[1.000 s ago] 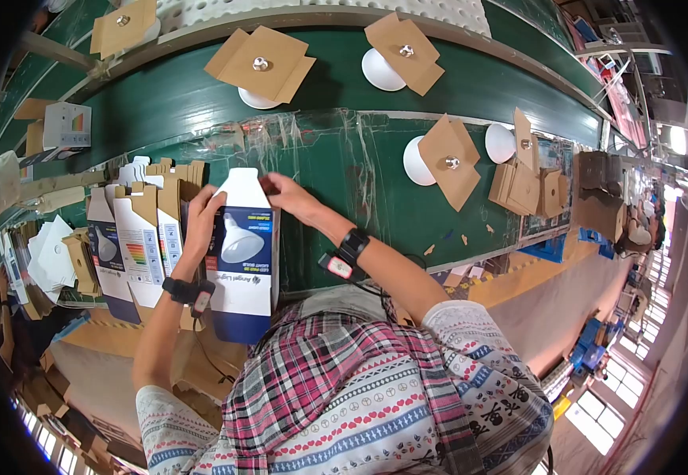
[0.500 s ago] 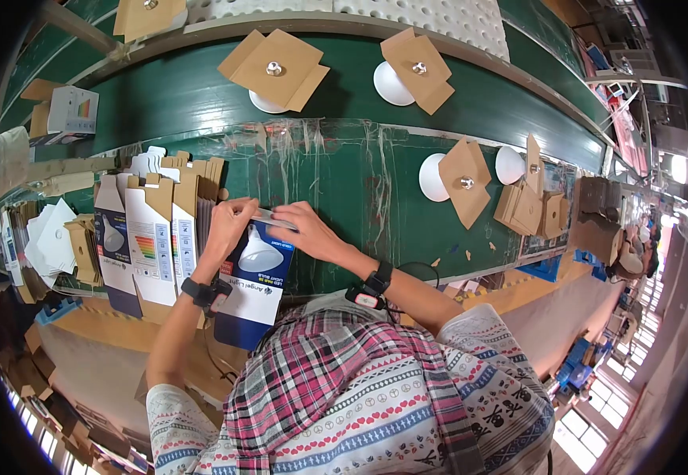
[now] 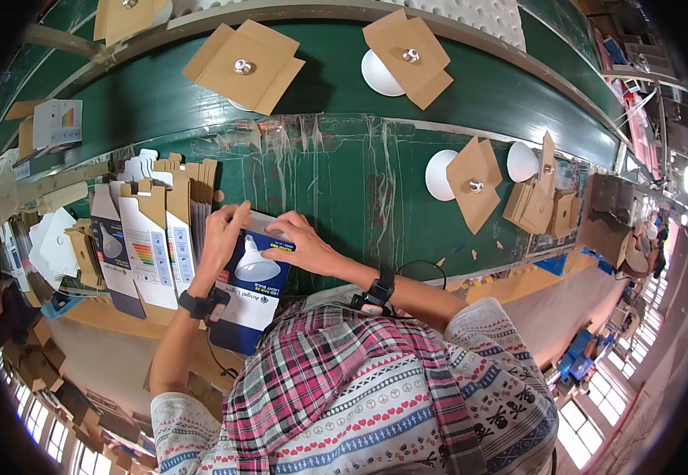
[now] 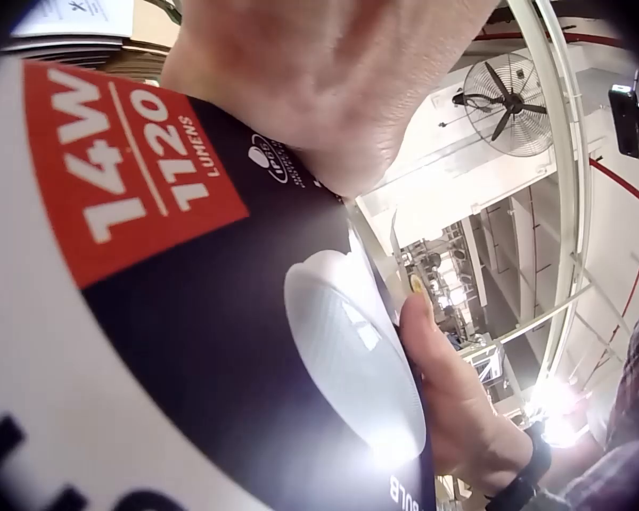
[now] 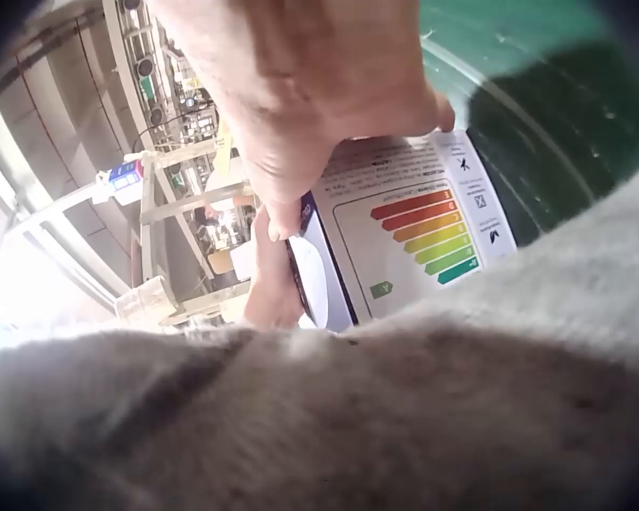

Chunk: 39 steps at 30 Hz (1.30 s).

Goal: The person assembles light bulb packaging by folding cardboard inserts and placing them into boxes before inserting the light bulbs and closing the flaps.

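A blue and white light bulb box [image 3: 247, 313] stands in front of the person, its printed bulb picture and "Angel Light" lettering facing them. The left hand [image 3: 222, 237] holds the box's upper left side, fingers bent at the top edge. On the other side the right hand [image 3: 306, 247] grips the upper right, thumb across the printed front. Between the hands, the pale top panel [image 3: 260, 222] lies folded over. The right wrist view shows the box's side with a coloured energy label [image 5: 426, 234]. In the left wrist view, a red "14W 1120 lumens" patch [image 4: 138, 176] shows.
Flat folded cartons [image 3: 144, 261] stand stacked to the left. Bulbs with cardboard collars [image 3: 242, 67] lie on the green belt behind, and another collared bulb [image 3: 475, 186] lies to the right, near small brown cardboard pieces [image 3: 527, 207]. An opened box [image 3: 57, 124] sits far left.
The white top flap, upright a second ago, has been folded down over the box's top. The right hand has come from the flap down to the box's right side.
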### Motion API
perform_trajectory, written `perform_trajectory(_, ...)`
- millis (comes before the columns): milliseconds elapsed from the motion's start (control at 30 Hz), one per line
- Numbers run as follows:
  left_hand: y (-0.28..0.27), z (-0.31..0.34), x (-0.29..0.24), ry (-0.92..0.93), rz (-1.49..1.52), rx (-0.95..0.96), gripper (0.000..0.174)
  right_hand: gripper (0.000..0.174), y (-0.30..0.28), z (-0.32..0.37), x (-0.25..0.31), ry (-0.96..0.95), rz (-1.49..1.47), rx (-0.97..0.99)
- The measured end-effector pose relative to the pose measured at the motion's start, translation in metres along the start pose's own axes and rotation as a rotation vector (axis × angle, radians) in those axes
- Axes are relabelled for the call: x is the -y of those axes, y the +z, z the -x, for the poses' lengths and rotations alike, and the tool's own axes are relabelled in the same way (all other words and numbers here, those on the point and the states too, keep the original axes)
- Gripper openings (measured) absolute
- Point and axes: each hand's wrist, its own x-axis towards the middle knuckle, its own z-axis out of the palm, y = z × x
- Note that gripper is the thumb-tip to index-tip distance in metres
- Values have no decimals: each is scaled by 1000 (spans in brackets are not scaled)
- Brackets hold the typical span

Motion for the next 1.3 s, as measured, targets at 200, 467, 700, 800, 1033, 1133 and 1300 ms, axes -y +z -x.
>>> perform_trajectory(200, -30, 67, 22, 110, -108, -159, 41, 47, -11, 3, 7, 66, 24, -65)
perform_trajectory(467, -91, 111, 0, -213, -73, 243, 31, 53, -28, -44, -1, 131, -114, -85)
perform_trajectory(700, -102, 31, -81, -366, 562, 363, 18, 46, -69, -93, -28, 368, -158, -47)
perform_trajectory(800, -76, -7, -62, -362, 626, 361, 17, 43, -93, -69, -20, -135, 37, -450)
perform_trajectory(1033, -57, 4, -39, -188, 742, 223, 25, 70, -145, 59, 94, -707, 519, 102)
perform_trajectory(1133, -39, 22, -29, -178, 657, 202, 40, 74, -133, 45, 99, -802, 756, 274)
perform_trajectory(1300, -4, 19, -13, -84, 534, 196, 48, 58, -113, -12, 79, -1008, 1091, 392)
